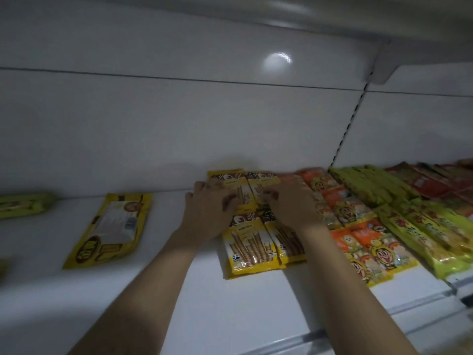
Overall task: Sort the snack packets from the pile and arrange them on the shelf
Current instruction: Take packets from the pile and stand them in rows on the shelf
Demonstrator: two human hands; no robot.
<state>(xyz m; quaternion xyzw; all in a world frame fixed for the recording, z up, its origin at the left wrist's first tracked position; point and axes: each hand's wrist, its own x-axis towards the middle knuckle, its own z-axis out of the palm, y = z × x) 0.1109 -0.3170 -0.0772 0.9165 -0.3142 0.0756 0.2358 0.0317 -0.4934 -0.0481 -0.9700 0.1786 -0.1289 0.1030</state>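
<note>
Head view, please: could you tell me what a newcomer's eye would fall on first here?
The left hand and right hand rest on the yellow wafer-stick packets at the middle of the white shelf. To their right lie rows of orange packets and green packets; a lone yellow packet lies askew at left.

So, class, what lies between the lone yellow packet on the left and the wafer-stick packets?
Bare white shelf, plus the left hand and its forearm, seen in the head view.
</note>
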